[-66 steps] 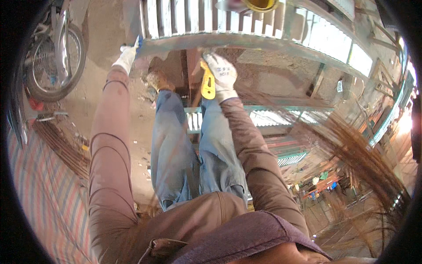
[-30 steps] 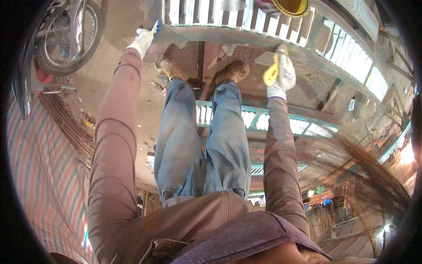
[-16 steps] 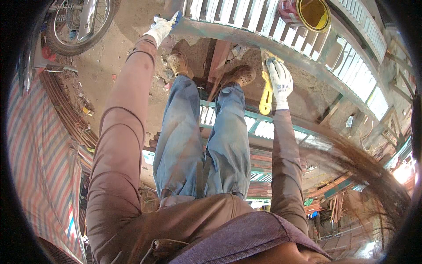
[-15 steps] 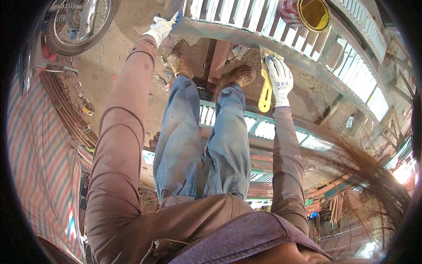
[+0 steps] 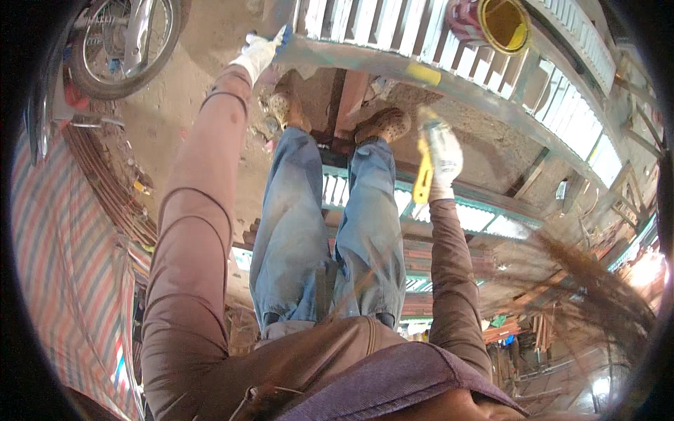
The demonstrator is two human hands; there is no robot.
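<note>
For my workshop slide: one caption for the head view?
Gloved left hand grips a pale slatted frame; gloved right hand holds a yellow-handled tool beneath it.

Your left hand (image 5: pixel 258 52) wears a white knit cloth glove, matt and grubby, and so does your right hand (image 5: pixel 444 158). The brush (image 5: pixel 423 175) in the right hand has a smooth yellow plastic-looking handle. The frame (image 5: pixel 449 81) you grip looks like metal with dull pale paint and one yellow patch. The can (image 5: pixel 495 24) is metal, wet and glossy with yellow paint inside. The floor (image 5: pixel 175 119) is rough, dusty concrete. Your jeans (image 5: pixel 316 224) are faded denim.
</note>
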